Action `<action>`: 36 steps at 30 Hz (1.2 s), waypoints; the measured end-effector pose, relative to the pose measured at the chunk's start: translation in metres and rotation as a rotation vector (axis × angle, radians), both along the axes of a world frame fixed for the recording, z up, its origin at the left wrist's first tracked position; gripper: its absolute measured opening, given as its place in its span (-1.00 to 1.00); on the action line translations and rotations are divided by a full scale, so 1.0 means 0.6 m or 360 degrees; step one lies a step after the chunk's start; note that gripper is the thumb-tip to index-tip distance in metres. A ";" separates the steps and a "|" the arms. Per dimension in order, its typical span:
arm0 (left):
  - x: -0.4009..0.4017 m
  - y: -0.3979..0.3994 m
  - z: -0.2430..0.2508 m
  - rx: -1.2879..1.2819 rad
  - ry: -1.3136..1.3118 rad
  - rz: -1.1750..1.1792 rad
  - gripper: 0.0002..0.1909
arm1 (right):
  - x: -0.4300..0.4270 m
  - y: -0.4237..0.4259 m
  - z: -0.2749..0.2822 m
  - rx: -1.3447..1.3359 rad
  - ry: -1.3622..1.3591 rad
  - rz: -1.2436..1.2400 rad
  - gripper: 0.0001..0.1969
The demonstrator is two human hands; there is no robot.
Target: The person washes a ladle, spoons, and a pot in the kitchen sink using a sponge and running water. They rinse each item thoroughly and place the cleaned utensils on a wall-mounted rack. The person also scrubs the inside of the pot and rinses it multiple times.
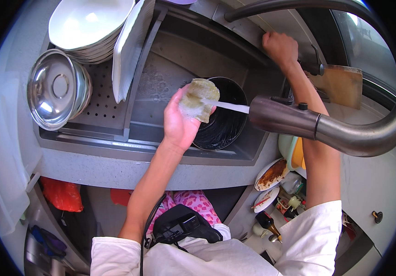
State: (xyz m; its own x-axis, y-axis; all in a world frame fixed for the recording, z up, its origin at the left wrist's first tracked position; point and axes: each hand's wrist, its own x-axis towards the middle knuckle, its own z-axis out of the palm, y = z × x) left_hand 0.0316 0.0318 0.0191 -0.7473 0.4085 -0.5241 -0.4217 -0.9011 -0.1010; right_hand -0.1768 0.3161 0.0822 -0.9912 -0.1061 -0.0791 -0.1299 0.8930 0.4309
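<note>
My left hand holds a wet, foamy yellowish sponge or scrubbing cloth on its palm above the sink. Water runs from the pull-down faucet head onto it. Below and just right of that hand, a round dark pan or pot with suds stands in the sink basin. My right hand is curled at the back right edge of the sink, behind the faucet; whether its fingers grip something there is hidden.
At left, stacked white dishes, upright white plates and a nested metal bowl rest on the perforated drain tray. A cleaver-like blade stands at right. Soiled plates and a dark bottle lie on the right counter.
</note>
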 end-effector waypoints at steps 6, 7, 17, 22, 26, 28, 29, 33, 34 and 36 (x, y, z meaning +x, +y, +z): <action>-0.004 -0.012 0.012 -0.0353 -0.0048 -0.0003 -0.62 | -0.005 -0.013 0.002 -0.0023 -0.0065 -0.0027 -0.57; -0.003 -0.014 0.015 -0.0368 -0.0079 -0.0012 -0.63 | -0.007 -0.015 0.004 -0.0007 -0.0074 -0.0045 -0.58; 0.024 -0.018 0.022 -0.0397 -0.0162 -0.0089 -0.67 | -0.003 -0.020 -0.001 0.0022 -0.0105 -0.0194 -0.61; 0.034 -0.002 0.017 -0.0148 -0.0255 -0.0216 -0.58 | 0.031 -0.055 0.008 -0.0149 -0.0051 -0.0479 -0.62; 0.033 0.010 0.013 -0.0081 -0.0257 -0.0280 -0.54 | 0.186 -0.120 0.013 -0.0979 0.0354 -0.0114 -0.56; 0.029 0.018 -0.005 -0.0118 -0.0191 -0.0196 -0.53 | 0.277 -0.161 -0.010 -0.1508 0.0278 -0.0166 -0.55; 0.028 0.023 -0.011 -0.0127 -0.0162 -0.0173 -0.53 | 0.323 -0.189 -0.023 -0.1741 0.0165 -0.0326 -0.53; 0.000 0.041 -0.011 -0.0241 -0.0208 0.0085 -0.61 | 0.411 -0.236 -0.108 -0.2574 -0.0132 -0.0988 -0.58; -0.006 0.038 0.001 -0.0241 -0.0231 0.0110 -0.70 | 0.417 -0.257 -0.099 -0.3048 -0.0209 -0.1288 -0.53; -0.013 0.041 -0.011 -0.0262 -0.0338 0.0177 -0.71 | 0.413 -0.284 -0.074 -0.3272 -0.0278 -0.1515 -0.50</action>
